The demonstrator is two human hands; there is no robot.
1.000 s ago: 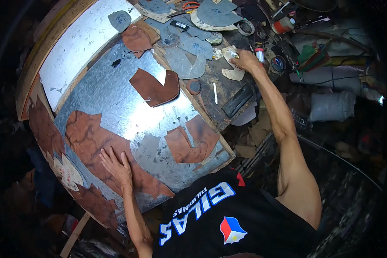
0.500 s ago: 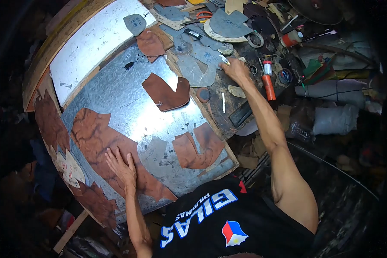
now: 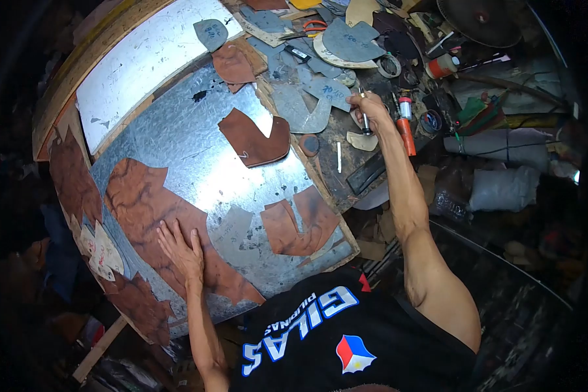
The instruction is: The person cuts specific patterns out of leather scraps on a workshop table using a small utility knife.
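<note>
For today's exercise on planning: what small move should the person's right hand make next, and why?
Probably bring the pen-like tool in the right hand back over to the brown leather sheet, since the left hand lies flat on it.

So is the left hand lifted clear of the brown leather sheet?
No: the left hand lies flat, fingers spread, on the large brown leather sheet spread over the metal board.
</note>
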